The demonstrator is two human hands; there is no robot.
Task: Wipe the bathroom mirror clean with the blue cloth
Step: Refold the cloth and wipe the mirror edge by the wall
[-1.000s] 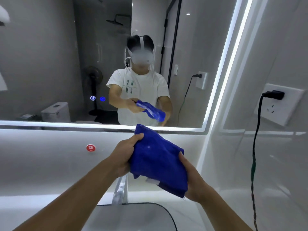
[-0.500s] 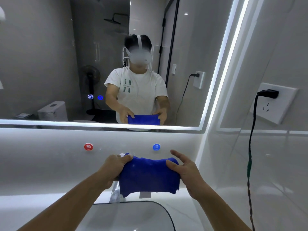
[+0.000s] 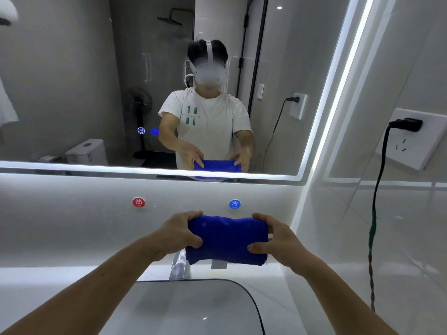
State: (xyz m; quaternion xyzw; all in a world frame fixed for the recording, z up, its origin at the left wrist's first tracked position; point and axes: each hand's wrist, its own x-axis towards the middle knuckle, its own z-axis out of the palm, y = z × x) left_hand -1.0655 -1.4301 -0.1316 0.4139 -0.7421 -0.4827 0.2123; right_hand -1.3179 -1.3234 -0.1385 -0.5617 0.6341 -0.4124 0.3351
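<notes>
A folded blue cloth (image 3: 227, 239) is held flat between both hands over the tap, below the mirror. My left hand (image 3: 179, 234) grips its left end and my right hand (image 3: 278, 240) grips its right end, thumbs on top. A white label hangs from the cloth's lower edge. The large bathroom mirror (image 3: 72, 93) with a lit border fills the wall above and reflects me holding the cloth. Neither hand touches the mirror.
A chrome tap (image 3: 179, 267) stands under the cloth behind a grey basin (image 3: 193, 308). Red (image 3: 138, 202) and blue (image 3: 234, 204) round buttons sit on the white wall. On the right wall a socket (image 3: 408, 139) holds a black plug with a hanging cable (image 3: 373, 213).
The cloth was bunched and raised a second ago; both hands have lowered it and folded it into a flat rectangle, and my right hand has closed on its right end.
</notes>
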